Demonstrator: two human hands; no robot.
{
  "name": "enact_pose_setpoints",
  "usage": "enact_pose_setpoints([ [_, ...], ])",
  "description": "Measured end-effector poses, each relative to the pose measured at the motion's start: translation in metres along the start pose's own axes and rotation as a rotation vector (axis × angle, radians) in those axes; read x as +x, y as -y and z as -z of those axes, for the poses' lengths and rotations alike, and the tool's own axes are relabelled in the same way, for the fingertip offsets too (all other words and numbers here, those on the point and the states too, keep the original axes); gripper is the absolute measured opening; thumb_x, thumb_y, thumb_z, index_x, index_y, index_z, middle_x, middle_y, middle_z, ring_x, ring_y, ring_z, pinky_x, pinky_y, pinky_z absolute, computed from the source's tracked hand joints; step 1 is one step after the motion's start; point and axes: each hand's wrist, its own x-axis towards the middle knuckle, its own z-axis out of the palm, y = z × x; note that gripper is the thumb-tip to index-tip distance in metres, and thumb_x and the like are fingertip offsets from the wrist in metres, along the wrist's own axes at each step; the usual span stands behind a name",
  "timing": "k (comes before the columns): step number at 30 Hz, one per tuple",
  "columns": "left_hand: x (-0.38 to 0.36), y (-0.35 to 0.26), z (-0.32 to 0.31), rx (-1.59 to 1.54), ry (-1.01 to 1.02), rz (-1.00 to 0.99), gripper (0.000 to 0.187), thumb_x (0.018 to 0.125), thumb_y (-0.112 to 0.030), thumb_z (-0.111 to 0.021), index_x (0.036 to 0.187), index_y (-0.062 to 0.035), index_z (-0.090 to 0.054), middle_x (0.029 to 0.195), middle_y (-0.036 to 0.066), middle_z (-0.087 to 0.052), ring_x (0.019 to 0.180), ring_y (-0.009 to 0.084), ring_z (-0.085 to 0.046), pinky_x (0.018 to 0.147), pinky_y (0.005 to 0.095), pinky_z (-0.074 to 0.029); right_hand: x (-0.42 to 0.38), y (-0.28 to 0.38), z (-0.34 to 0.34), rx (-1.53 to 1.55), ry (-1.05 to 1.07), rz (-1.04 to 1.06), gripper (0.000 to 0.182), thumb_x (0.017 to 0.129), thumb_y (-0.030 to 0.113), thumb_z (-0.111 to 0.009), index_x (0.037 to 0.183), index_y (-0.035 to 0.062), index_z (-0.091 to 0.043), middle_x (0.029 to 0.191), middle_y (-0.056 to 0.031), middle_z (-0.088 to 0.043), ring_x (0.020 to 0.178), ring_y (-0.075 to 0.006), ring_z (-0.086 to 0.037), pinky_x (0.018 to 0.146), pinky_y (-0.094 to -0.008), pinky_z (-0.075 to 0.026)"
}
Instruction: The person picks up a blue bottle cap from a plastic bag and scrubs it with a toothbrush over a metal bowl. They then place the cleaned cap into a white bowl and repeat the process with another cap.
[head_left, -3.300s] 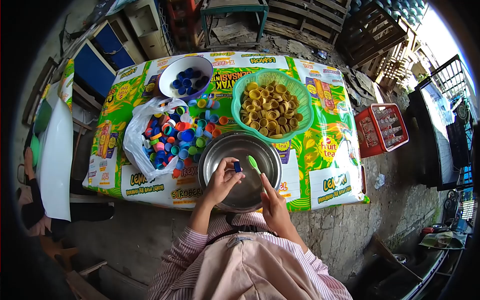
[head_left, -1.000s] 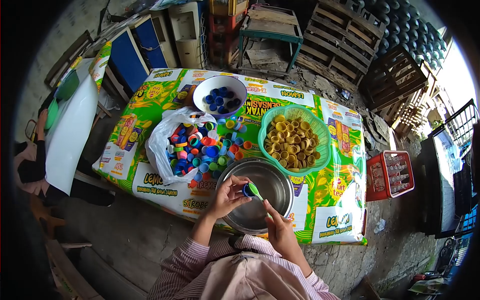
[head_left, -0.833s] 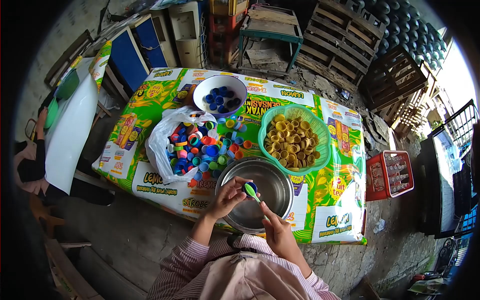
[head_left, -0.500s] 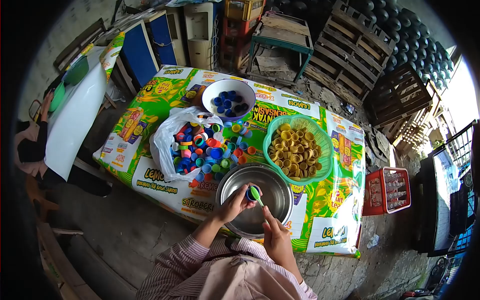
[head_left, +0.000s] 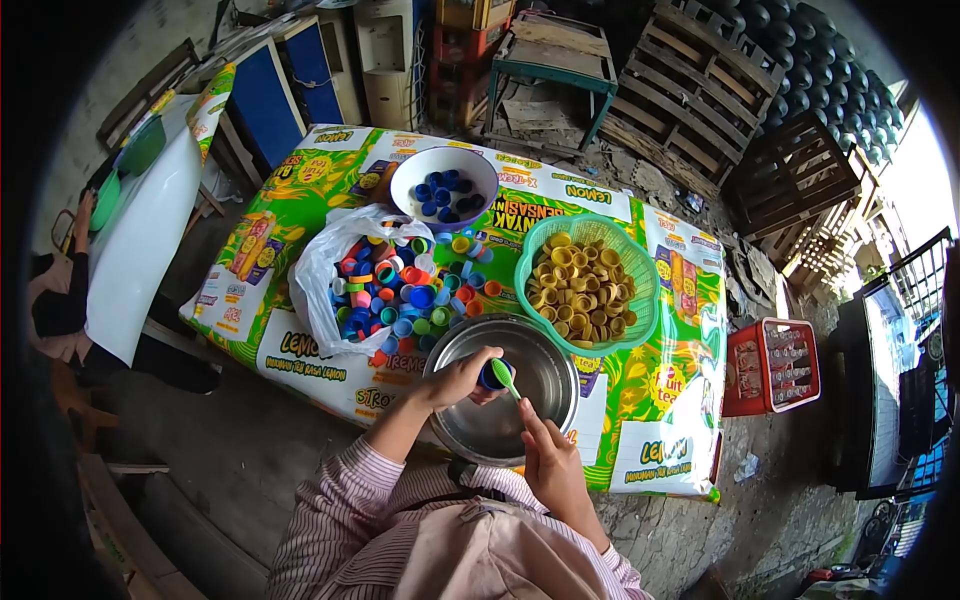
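So the dark blue cap (head_left: 494,377) is up in the air over the metal basin (head_left: 545,375), pinched in the left hand (head_left: 460,383), fingers curled round it. Right hand (head_left: 551,457) has a firm grip on a small green tool (head_left: 504,377), index finger laid along the handle, and its head is right at the cap's mouth; can't really tell if it's touching the inside.

The basin sits at the near edge of the worktop (head_left: 665,462), which is covered in green and white printed drink wrapping. Just past it on the right is a mint green basket (head_left: 651,290) full of yellowish caps (head_left: 580,290), and on the left a white plastic bag (head_left: 315,285) with mixed coloured caps (head_left: 395,290) spilling out. Behind the bag there's a white bowl (head_left: 472,168) with a bunch of dark blue caps (head_left: 440,192) in it. Off to the right, a red crate (head_left: 744,372) on the floor (head_left: 690,540)
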Motion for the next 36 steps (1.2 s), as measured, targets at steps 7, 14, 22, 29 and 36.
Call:
enact_pose_setpoints([
  [7, 0.001, -0.044, -0.002, 0.413, 0.165, 0.073, 0.055, 0.093, -0.053, -0.029, 0.076, -0.0069, -0.055, 0.062, -0.001, -0.048, 0.055, 0.0085, -0.044, 0.053, 0.0231, -0.039, 0.008, -0.017, 0.024, -0.056, 0.126, 0.178, 0.066, 0.076, 0.004, -0.059, 0.134, 0.0273, -0.041, 0.071, -0.0042, -0.049, 0.046, -0.0215, -0.052, 0.042, -0.0352, -0.045],
  [14, 0.023, -0.057, -0.004, 0.882, 0.658, 0.412, 0.066, 0.089, -0.061, -0.028, 0.065, -0.0051, -0.053, 0.057, -0.002, -0.042, 0.049, 0.0109, -0.036, 0.046, 0.0273, -0.033, 0.021, -0.036, 0.064, -0.391, 0.383, 0.397, 0.070, 0.072, 0.008, -0.057, 0.133, 0.0385, -0.040, 0.075, -0.0001, -0.052, 0.046, -0.0168, -0.054, 0.040, -0.0289, -0.046],
  [22, 0.038, -0.059, -0.015, 1.050, 0.778, 0.666, 0.073, 0.088, -0.065, -0.028, 0.089, -0.0006, -0.062, 0.077, 0.005, -0.060, 0.064, 0.0123, -0.054, 0.058, 0.0245, -0.044, 0.024, -0.038, 0.077, -0.476, 0.315, 0.441, 0.069, 0.074, 0.011, -0.056, 0.134, 0.0392, -0.038, 0.075, 0.0009, -0.051, 0.052, -0.0125, -0.057, 0.042, -0.0269, -0.048],
  [29, 0.034, -0.033, -0.015, -0.064, 0.272, -0.281, 0.042, 0.099, -0.034, -0.030, 0.096, 0.0008, -0.054, 0.073, 0.004, -0.049, 0.063, 0.0109, -0.045, 0.061, 0.0261, -0.040, 0.018, -0.033, 0.042, -0.186, -0.024, 0.080, 0.070, 0.072, 0.001, -0.057, 0.135, 0.0265, -0.041, 0.069, -0.0043, -0.047, 0.048, -0.0222, -0.051, 0.044, -0.0350, -0.045],
  [36, 0.021, -0.018, -0.056, -0.250, -0.105, -0.495, 0.047, 0.100, -0.035, -0.024, 0.114, 0.0034, -0.049, 0.079, 0.002, -0.048, 0.070, 0.0089, -0.043, 0.067, 0.0241, -0.039, 0.020, -0.011, 0.006, -0.046, -0.218, -0.097, 0.051, 0.084, 0.005, -0.056, 0.131, 0.0214, -0.047, 0.066, -0.0058, -0.049, 0.049, -0.0240, -0.052, 0.044, -0.0360, -0.043],
])
